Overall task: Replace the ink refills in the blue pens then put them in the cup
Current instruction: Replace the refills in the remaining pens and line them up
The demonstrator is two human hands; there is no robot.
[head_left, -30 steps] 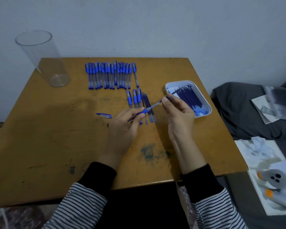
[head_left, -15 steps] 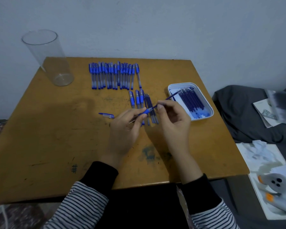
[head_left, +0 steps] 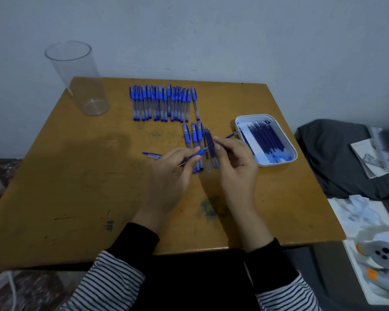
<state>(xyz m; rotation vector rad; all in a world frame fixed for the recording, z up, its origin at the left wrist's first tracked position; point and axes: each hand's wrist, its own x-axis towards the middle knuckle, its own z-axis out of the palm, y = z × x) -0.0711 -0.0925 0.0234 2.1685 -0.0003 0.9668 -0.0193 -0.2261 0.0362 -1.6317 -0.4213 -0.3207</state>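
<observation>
My left hand pinches a blue pen barrel above the middle of the wooden table. My right hand pinches a dark blue ink refill whose near end meets the barrel's mouth. A row of several blue capped pens lies at the back. A few more pens and loose refills lie just behind my hands. A blue pen cap lies left of my left hand. The clear plastic cup stands at the back left with nothing in it.
A white tray holding several dark blue refills sits at the table's right. Beyond the right edge lie grey cloth, papers and white devices with orange parts. A wall stands behind the table.
My right hand has moved left toward my left hand, sliding the refill further into the barrel. The view has shifted slightly.
</observation>
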